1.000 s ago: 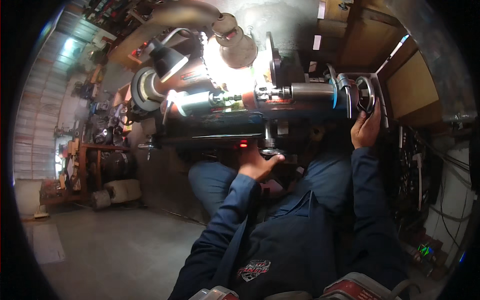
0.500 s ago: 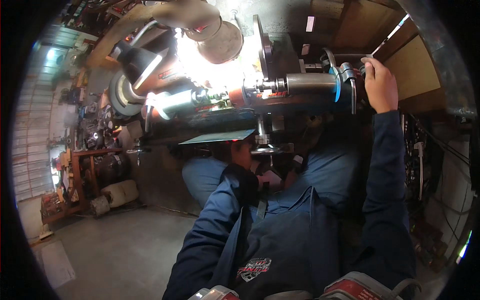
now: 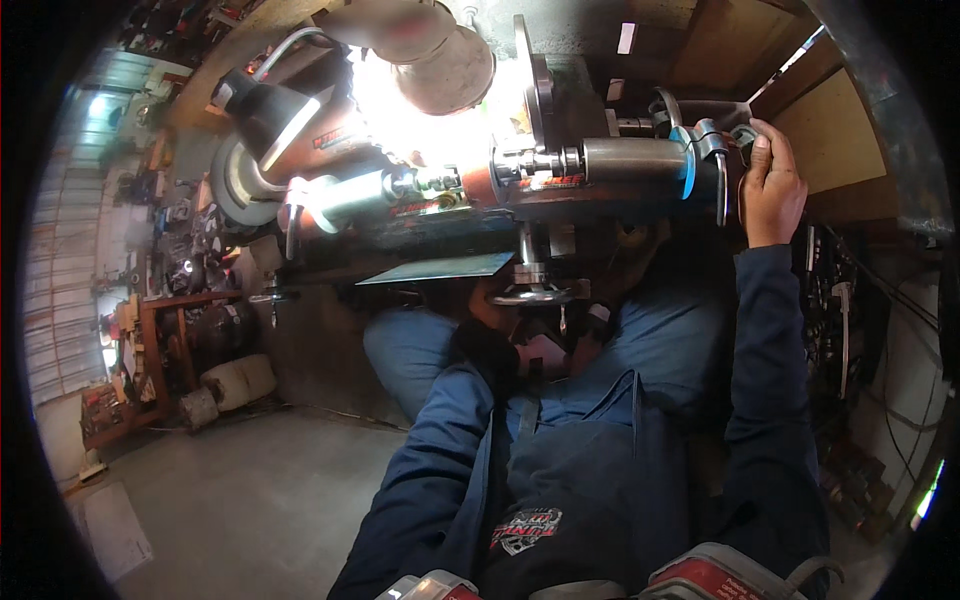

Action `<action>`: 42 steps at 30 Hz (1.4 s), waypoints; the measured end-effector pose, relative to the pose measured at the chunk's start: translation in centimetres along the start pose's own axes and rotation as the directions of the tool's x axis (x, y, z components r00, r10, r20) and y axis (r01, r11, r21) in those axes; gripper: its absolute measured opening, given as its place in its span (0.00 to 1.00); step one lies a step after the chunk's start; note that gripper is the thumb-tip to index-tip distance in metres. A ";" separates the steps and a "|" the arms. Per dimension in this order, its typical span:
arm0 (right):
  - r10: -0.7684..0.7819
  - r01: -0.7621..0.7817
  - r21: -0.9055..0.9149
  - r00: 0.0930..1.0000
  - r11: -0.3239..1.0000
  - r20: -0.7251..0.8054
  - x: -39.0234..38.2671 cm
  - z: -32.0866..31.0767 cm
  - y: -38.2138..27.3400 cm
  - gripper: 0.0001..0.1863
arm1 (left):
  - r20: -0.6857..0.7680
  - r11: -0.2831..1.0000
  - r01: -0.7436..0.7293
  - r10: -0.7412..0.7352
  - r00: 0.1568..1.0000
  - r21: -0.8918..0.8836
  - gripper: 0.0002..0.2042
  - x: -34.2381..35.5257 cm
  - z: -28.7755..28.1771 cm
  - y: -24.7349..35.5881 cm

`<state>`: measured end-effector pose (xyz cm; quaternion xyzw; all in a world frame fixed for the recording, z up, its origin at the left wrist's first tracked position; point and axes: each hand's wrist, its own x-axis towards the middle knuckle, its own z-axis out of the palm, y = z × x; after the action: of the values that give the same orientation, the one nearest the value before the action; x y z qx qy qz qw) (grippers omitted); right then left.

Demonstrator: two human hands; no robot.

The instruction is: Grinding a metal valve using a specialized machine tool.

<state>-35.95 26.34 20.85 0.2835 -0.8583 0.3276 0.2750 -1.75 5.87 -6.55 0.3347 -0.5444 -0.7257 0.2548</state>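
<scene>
My right hand (image 3: 773, 195) is closed around a small metal knob (image 3: 743, 133) at the right end of the machine. Left of it stands a clamp lever (image 3: 721, 185), beside a blue ring (image 3: 689, 165) and a thick steel cylinder (image 3: 634, 166). A shiny shaft (image 3: 535, 163) continues leftward to a second cylinder (image 3: 355, 195) in bright light. Low down, my left hand (image 3: 493, 308) is in shadow beneath a flat metal plate (image 3: 440, 268), close to a chromed handwheel (image 3: 533, 294). Its fingers are mostly hidden, so its grip does not show.
A black lamp (image 3: 265, 118) shines on the machine from the left, near a pale round wheel (image 3: 240, 185). A large disc (image 3: 538, 95) stands upright behind the shaft. Wooden boards (image 3: 835, 130) lean at the far right. Left, a wooden rack (image 3: 165, 350) stands near a whitish canister (image 3: 240, 385).
My right hand has turned, its fingers now curled round the knob with the thumb toward me. The handwheel's crank handle has shifted right. The whole view has moved slightly.
</scene>
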 end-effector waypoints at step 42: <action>-0.187 0.203 -0.210 0.978 0.956 0.093 -0.4 -2.2 -0.7 0.20 | -0.032 -0.046 0.065 0.512 0.858 0.997 0.31 13.5 -8.3 35.8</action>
<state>-34.58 27.62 22.24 0.3465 -0.8663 0.1922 0.3043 -3.98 -19.12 23.47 0.4564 -0.8737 0.0161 0.1673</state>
